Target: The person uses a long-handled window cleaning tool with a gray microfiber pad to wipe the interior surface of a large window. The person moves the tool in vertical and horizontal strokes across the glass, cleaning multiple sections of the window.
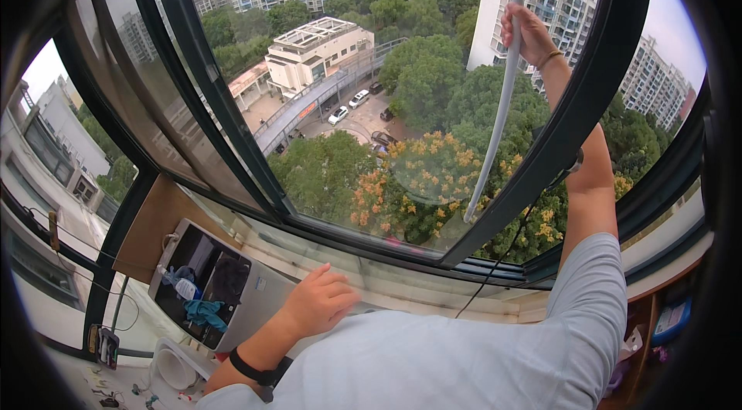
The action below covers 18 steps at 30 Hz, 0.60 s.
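Note:
My right hand [526, 36] grips a long pale-grey pole [501, 114], its fingers wrapped around the upper part. The right arm passes around the dark upright of the sliding window sash [539, 137], and hand and pole show through the glass pane. Downwards the pole bends slightly and ends at a rounded tip low in the pane; its top runs out of view. My left hand [322, 303] hangs in front of my body beside a washing machine [261, 294], fingers loosely apart, with nothing in it.
Cloths, among them a teal cloth [206, 314], and a plastic bottle [186, 288] lie on the machine's dark lid. A black cable [493, 265] hangs by the window. A white bucket [177, 368] stands lower left; shelves [643, 346] stand right. Trees and buildings are outside, far below.

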Available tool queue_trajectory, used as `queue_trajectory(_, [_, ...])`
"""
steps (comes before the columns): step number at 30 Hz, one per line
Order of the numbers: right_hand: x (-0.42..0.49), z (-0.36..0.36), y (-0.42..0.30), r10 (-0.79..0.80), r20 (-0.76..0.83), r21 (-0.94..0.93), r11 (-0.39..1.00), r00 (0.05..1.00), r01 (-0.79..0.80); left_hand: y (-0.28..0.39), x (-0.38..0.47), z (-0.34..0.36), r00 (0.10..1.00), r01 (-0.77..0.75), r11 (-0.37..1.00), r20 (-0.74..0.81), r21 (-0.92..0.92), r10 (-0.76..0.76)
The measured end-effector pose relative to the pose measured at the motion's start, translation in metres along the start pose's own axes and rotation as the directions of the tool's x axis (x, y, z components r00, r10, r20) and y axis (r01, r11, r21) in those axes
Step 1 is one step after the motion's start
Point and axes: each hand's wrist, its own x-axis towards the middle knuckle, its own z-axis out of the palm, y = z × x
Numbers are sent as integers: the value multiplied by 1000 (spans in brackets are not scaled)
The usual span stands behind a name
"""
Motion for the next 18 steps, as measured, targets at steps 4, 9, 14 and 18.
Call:
queue_trajectory(4, [-42,18,73,126,11,57,990,992,-127,4,38,2,984,-174,984,-33,-44,172])
queue_trajectory(9, [-85,52,148,184,55,-29,983,981,-183,31,113,3,874,-478,874,-139,-81,465])
queue_trajectory(14, [-104,78,173,157,181,-100,985,971,-141,65,183,7,686,-658,732,-262,176,679])
queue_trajectory(18, [-109,92,172,64,281,-35,998,958,-56,85,220,18,590,-684,659,-294,314,752])
